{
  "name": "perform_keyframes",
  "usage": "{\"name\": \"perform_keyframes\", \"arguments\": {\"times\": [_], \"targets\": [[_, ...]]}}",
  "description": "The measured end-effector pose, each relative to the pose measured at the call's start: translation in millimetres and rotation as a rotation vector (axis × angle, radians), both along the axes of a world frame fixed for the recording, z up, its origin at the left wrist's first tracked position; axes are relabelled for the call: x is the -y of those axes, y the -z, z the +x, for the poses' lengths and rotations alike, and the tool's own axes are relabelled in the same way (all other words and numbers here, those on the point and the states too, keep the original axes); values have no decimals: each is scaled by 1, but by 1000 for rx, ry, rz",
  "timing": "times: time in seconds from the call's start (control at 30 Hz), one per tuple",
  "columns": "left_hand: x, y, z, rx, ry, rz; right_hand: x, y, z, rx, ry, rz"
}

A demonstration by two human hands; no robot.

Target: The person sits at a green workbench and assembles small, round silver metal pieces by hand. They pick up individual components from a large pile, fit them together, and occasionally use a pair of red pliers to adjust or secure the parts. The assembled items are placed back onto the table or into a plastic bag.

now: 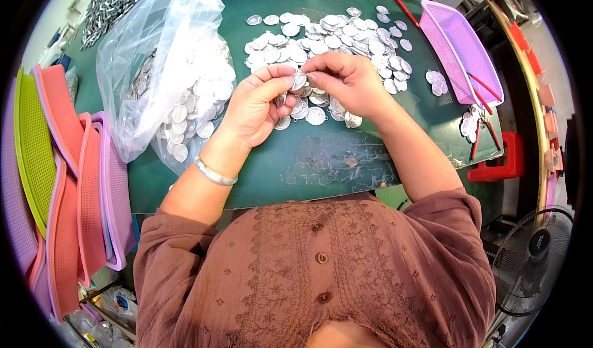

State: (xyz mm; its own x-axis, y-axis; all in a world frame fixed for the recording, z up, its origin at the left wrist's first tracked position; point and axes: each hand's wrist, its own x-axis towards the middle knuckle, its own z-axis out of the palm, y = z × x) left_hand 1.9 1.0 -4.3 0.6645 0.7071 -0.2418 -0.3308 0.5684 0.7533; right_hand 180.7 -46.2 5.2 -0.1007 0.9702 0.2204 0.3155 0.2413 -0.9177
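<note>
From the head camera, a silver-coloured disc [299, 80] is held up between two bare hands over a green worktop [265, 170], just in front of a spread of similar discs [333, 41]. By the left hand [256, 108], the disc is pinched between thumb and forefinger, with the other fingers curled loosely beneath; a second disc appears to be tucked under them, though it is partly hidden. The thumb and forefinger of the right hand [351, 82] are brought nearly together at the held disc's right edge; whether it is gripped by them cannot be made out.

The spread lies too thickly overlapped to be counted, as do the discs in and around one clear plastic bag [162, 45] to the left. Two smaller clusters are seen at the right: one near a single lilac basket [446, 45], the other [469, 124] by the worktop's edge, beside two splayed red handles [496, 136]. One red rod [403, 6] is laid beyond the spread. One pale bangle [215, 172] is worn on the left wrist, and three buttons [322, 258] are shown on the brown top [395, 274]. One green basket [32, 144] is stacked among pink and lilac ones at far left; one fan [536, 255] and one red stool [513, 156] are placed at right.
</note>
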Motion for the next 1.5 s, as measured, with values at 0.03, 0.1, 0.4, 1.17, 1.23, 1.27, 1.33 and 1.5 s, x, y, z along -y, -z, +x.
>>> {"name": "perform_keyframes", "arguments": {"times": [0.03,0.1,0.4,1.17,1.23,1.27,1.33,1.5], "targets": [[1,1,1,-8,-29,38,0,0,0,-23,-4,-17],[2,2,2,-23,-87,115,-2,4,-1,-138,-15,-72],[7,3,5,-49,-146,237,1,-5,1,-279,-44,-203],[7,5,6,5,-56,161,5,-5,-5,-170,-57,-27],[7,5,6,8,-46,168,6,-5,-6,-160,-59,-8],[7,5,6,6,-42,171,6,-5,-6,-148,-59,-2],[7,6,5,18,-33,177,7,-6,-7,-123,-59,11],[6,7,5,46,-4,190,8,-8,-8,-111,-68,43]]}}
